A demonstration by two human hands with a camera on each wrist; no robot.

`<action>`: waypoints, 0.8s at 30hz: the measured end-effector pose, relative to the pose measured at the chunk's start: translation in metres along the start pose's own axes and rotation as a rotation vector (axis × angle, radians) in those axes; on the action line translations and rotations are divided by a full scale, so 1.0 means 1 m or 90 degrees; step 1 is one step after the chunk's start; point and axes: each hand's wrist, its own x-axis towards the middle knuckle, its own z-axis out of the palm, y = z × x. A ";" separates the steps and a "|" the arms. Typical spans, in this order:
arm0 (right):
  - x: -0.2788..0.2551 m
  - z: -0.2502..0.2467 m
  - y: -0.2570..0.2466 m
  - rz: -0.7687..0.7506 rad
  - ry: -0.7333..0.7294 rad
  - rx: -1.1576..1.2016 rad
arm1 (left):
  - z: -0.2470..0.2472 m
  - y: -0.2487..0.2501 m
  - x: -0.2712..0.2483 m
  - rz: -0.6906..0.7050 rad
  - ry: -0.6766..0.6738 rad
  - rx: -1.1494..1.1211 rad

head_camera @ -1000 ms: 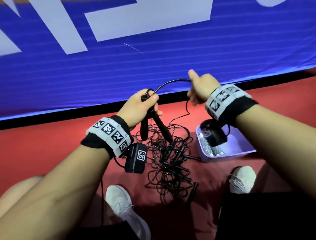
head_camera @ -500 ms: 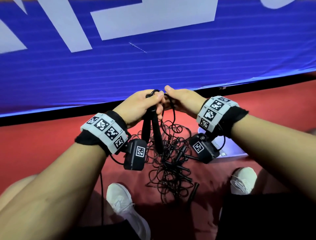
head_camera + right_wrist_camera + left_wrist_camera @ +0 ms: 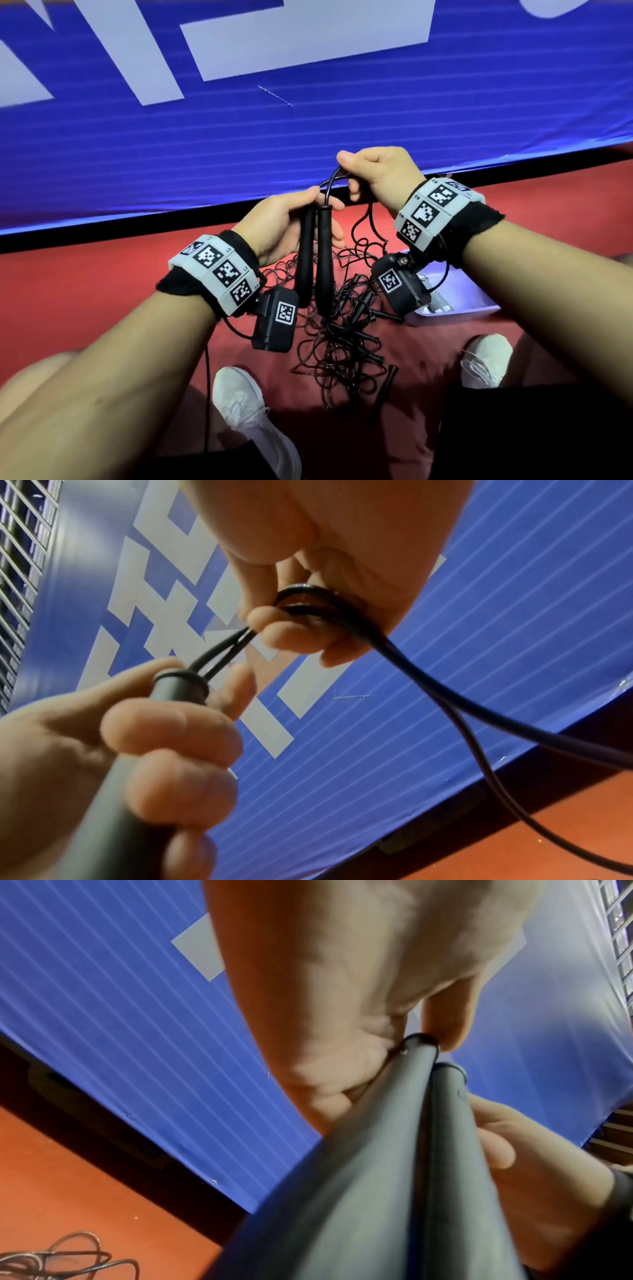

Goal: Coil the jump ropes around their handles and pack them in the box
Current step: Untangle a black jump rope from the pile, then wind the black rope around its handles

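Note:
My left hand (image 3: 301, 219) grips the tops of two black jump-rope handles (image 3: 318, 260) held side by side, pointing down; they fill the left wrist view as handles (image 3: 394, 1177). My right hand (image 3: 376, 174) is just above and right, its fingers curled round the black cord (image 3: 330, 181) where it leaves the handles. The right wrist view shows two strands of cord (image 3: 342, 620) pinched in that hand, trailing down to the right. A tangled pile of black ropes and handles (image 3: 346, 329) lies on the red floor below. The pale lilac box (image 3: 455, 308) sits at right, partly behind my right wrist.
A blue banner wall (image 3: 308, 120) with white shapes stands close ahead, with a black strip along its base. My two white shoes (image 3: 246, 411) (image 3: 486, 359) flank the rope pile. A loose handle (image 3: 387, 383) lies at the pile's near edge.
My right hand went from raised apart to meeting the left at the handle tops, then rose a little up and right with the cord. The left hand still holds both handles.

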 end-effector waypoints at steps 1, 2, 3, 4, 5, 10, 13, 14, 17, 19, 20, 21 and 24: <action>0.002 -0.001 0.001 -0.004 0.012 -0.019 | 0.000 -0.001 0.000 0.010 -0.002 -0.010; 0.003 -0.002 0.001 -0.003 0.020 -0.029 | -0.001 -0.002 0.000 0.019 -0.005 -0.003; 0.004 -0.003 0.001 0.003 0.023 -0.027 | -0.001 -0.004 0.001 0.025 -0.009 0.016; 0.005 -0.005 0.001 0.009 0.028 -0.020 | 0.000 -0.005 0.001 0.026 -0.017 0.040; 0.007 -0.006 0.000 0.015 0.037 -0.007 | 0.000 -0.006 0.001 0.024 -0.026 0.059; 0.013 -0.016 -0.010 0.025 0.110 0.078 | -0.004 -0.008 0.002 0.025 -0.032 0.079; 0.016 -0.023 -0.011 0.023 0.114 -0.005 | -0.007 -0.009 0.003 0.049 0.003 0.128; 0.016 -0.026 -0.010 0.016 0.106 -0.062 | -0.008 -0.009 0.003 0.056 0.009 0.157; 0.015 -0.031 -0.003 0.024 0.063 -0.246 | -0.009 -0.007 0.001 0.064 0.009 0.224; 0.012 -0.028 -0.003 0.030 0.010 -0.272 | -0.009 -0.007 0.000 0.060 0.005 0.242; 0.009 -0.025 -0.005 0.021 -0.023 -0.264 | -0.009 -0.007 0.000 0.059 0.000 0.249; 0.007 -0.020 -0.008 0.012 -0.061 -0.249 | -0.009 -0.007 0.000 0.058 -0.006 0.258; -0.002 -0.004 -0.012 0.015 -0.146 -0.194 | -0.008 -0.006 0.001 0.062 -0.004 0.262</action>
